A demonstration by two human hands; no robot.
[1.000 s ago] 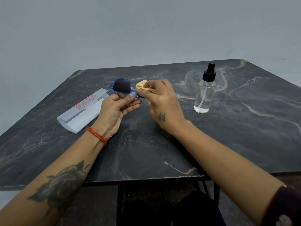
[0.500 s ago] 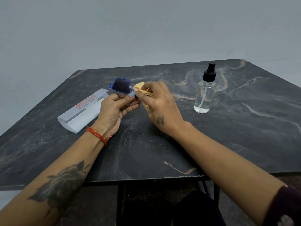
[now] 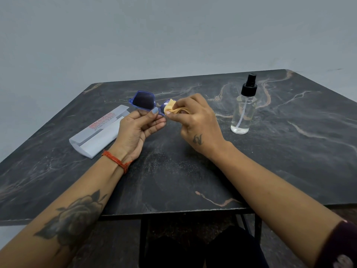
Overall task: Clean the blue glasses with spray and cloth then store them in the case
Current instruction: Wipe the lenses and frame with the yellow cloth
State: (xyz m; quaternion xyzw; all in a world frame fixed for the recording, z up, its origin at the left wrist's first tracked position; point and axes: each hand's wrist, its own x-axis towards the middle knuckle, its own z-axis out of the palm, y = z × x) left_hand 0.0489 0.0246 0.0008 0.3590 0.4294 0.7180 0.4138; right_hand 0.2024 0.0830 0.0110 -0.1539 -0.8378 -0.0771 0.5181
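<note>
A person seated at a dark marble-patterned table (image 3: 289, 151) is holding a pair of blue glasses (image 3: 144, 102) just above the tabletop. The left hand (image 3: 138, 130) is pinching the frame near the bridge between thumb and fingers, palm turned up, leaving the left-side dark lens tilted toward the camera. The right hand (image 3: 195, 120) is bunching a yellow cloth (image 3: 171, 109) in its curled fingers and thumb and is pressing it against the other lens, which the cloth is mostly covering. A white glasses case (image 3: 96, 132) with red lettering is lying open on the table just left of the left hand. A clear spray bottle (image 3: 243, 111) with a black pump top is standing upright to the right of the right hand, apart from it. An orange thread bracelet (image 3: 117, 161) is circling the left wrist.
</note>
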